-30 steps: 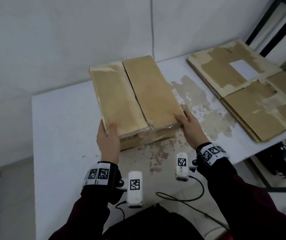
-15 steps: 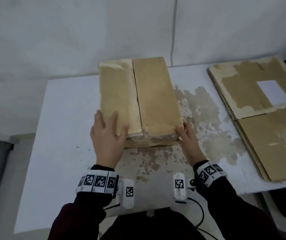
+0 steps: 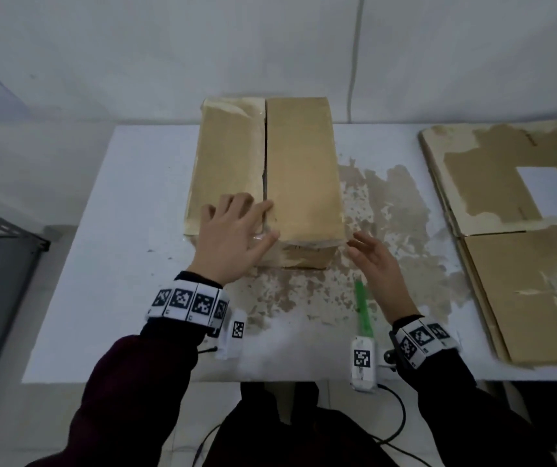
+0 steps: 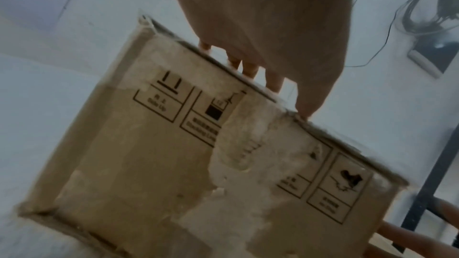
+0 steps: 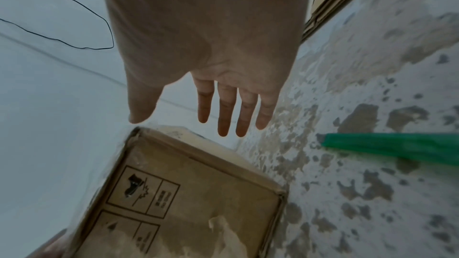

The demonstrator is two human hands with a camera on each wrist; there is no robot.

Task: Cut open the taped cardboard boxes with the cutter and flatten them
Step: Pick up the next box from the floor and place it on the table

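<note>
Both hands open: left hand [image 3: 233, 239] flat on closed cardboard box [image 3: 300, 170], right hand [image 3: 376, 261] beside.

**White table, patchy top**

The white table [image 3: 129, 264] has brown worn patches across its middle. On it stand a closed cardboard box [image 3: 300, 170] at the centre, a green cutter [image 3: 362, 306] near the front edge, and flattened cardboard sheets [image 3: 523, 264] stacked at the right.

a closed brown cardboard box [image 3: 270, 176] stands mid-table, a green cutter [image 3: 362, 306] lying near its right corner.
</note>
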